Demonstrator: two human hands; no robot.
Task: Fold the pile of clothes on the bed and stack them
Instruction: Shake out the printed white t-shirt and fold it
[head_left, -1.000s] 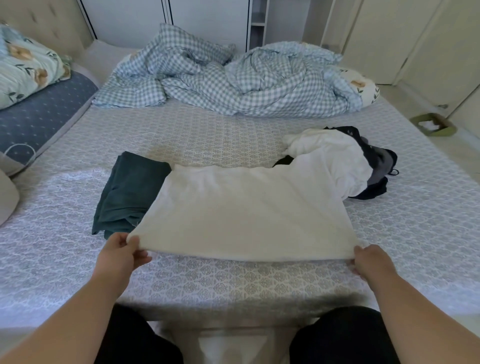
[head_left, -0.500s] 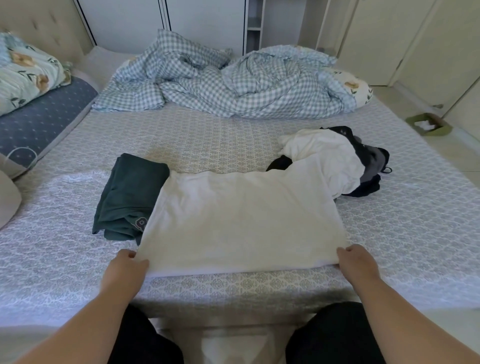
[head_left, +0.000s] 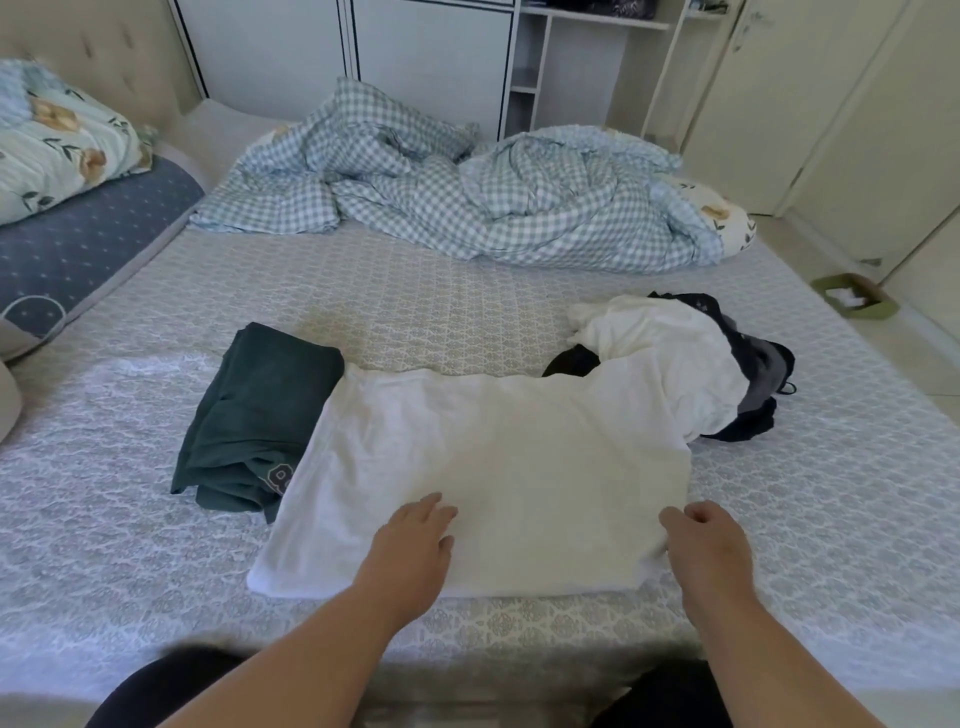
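both hands on white shirt (head_left: 498, 467) | left fingers (head_left: 431, 512) flat atop | right fingers (head_left: 693, 517) curled at edge, grip unclear

**Hands let go of the hem and move onto the shirt**

A second ago both hands pinched the near corners of the white shirt (head_left: 498, 467), holding its front edge just above the bed (head_left: 130, 519). Now that edge lies flat on the bed. The left hand (head_left: 410, 545) has slid inward from the left corner and rests on the cloth, fingers out. The right hand (head_left: 706, 545) has released its corner and sits at the shirt's right edge, fingers loosely bent.
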